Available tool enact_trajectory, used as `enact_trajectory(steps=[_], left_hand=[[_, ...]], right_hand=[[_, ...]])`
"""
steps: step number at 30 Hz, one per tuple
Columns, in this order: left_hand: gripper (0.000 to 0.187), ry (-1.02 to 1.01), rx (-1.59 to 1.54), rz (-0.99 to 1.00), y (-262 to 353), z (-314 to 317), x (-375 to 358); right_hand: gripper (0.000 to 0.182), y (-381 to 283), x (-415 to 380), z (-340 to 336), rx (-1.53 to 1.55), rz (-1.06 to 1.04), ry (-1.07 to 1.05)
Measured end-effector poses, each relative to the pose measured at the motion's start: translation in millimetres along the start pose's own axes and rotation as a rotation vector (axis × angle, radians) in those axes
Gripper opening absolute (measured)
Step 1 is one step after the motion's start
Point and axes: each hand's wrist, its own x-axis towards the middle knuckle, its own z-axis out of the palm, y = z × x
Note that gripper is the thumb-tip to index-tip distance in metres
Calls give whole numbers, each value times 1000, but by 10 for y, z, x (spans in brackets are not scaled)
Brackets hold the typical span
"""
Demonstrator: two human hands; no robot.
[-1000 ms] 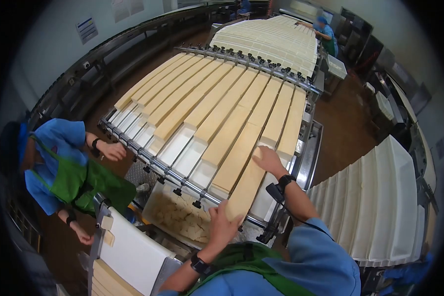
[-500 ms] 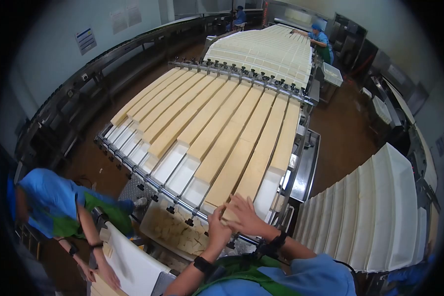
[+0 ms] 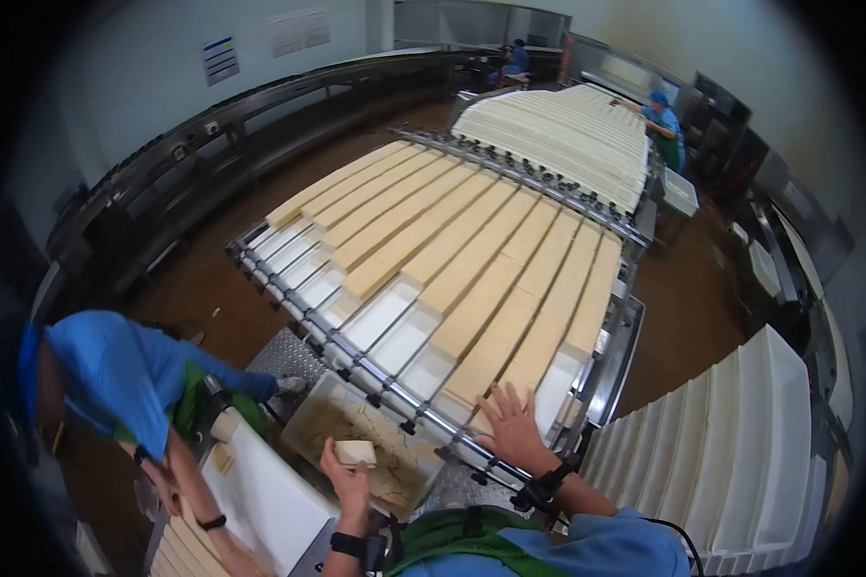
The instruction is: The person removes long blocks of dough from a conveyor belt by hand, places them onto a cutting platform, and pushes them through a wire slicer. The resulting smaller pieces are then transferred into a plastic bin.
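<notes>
My left hand [image 3: 348, 481] holds a small pale block [image 3: 356, 453] between thumb and fingers, above a bin [image 3: 316, 405] with broken pale pieces inside. My right hand [image 3: 513, 430] lies with spread fingers on the near end of one of the long pale-yellow strips [image 3: 539, 327]. Several such strips lie side by side in lanes on the conveyor, parted by thin metal rails. White belt [image 3: 380, 335] shows at their near ends, beside the front metal bar [image 3: 385, 380].
At the left a co-worker [image 3: 115, 370] bends over a white belt [image 3: 269, 490] with pale strips. Stacked white trays [image 3: 712, 452] stand at the right. Another person [image 3: 662, 122] stands at the conveyor's far end; a third [image 3: 518, 60] sits farther back.
My hands have parted: the left moved down and left with a block over the bin, while the right stayed at the strip's end. The camera view has shifted.
</notes>
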Motion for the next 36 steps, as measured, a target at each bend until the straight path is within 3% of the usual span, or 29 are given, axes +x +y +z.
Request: enact_trajectory(steps=[3, 4, 6, 7, 10, 11, 13, 17, 20, 23, 27, 31, 36], left_hand=[[86, 66, 141, -129, -745, -508, 22], [79, 98, -104, -248, -676, -703, -66], [65, 204, -209, -216, -930, -1077, -236], [47, 278, -276, -197, -783, -1293, -329], [35, 486, -294, -288, -909, -1886, -725], [30, 623, -212, -235, -921, -2017, -872], [34, 832, 46, -260, -1059, -2277, -1170], [47, 1198, 223, -561, -1643, -2560, -1741], [63, 1233, 398, -780, -1955, -2651, -2001], [74, 1063, 242, -782, -1951, -2813, -1943], [80, 977, 312, -680, -1890, -3017, -1776], [81, 928, 283, -823, -1784, -3120, -1623], [87, 919, 291, -867, -1759, -3051, -1550]], right_hand=[[82, -423, 194, -221, -1, 38, 39], [82, -629, 316, -220, -1, 17, 27], [80, -1116, 538, -173, 128, -202, 95], [78, -1444, 656, -195, 149, -305, 88], [75, -2469, 966, 35, 297, -642, 57], [73, -2814, 1054, 74, 339, -735, -38], [67, -3494, 1134, 205, 457, -929, -148], [62, -4779, 1112, 578, 590, -1256, -333], [58, -5572, 1082, 947, 696, -1339, -399], [53, -6353, 1205, 1485, 667, -1314, -343], [53, -7167, 1433, 1870, 546, -1256, -257], [53, -7521, 1523, 1958, 261, -1188, -273], [52, -7663, 1560, 2014, 190, -1122, -234]])
